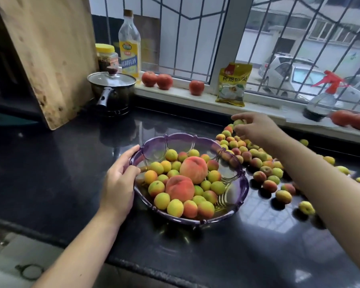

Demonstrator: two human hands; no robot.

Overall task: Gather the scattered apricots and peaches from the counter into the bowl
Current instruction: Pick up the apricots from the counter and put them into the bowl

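Note:
A purple glass bowl (pixel 240 185) stands on the black counter (pixel 60 163). It holds two big peaches (pixel 193 167) and several small apricots. My left hand (pixel 121 179) grips the bowl's left rim, thumb over the edge. Scattered apricots (pixel 260 163) lie on the counter to the right of the bowl, spreading toward the window sill. My right hand (pixel 256 127) hovers over the far end of that pile and pinches one greenish apricot (pixel 238 122) between its fingertips.
A lidded pot (pixel 112 90) and a leaning wooden board (pixel 50 50) stand at the back left. On the sill are an oil bottle (pixel 130 42), a jar, tomatoes (pixel 157 80), a yellow bag (pixel 233 84) and a spray bottle (pixel 322 98).

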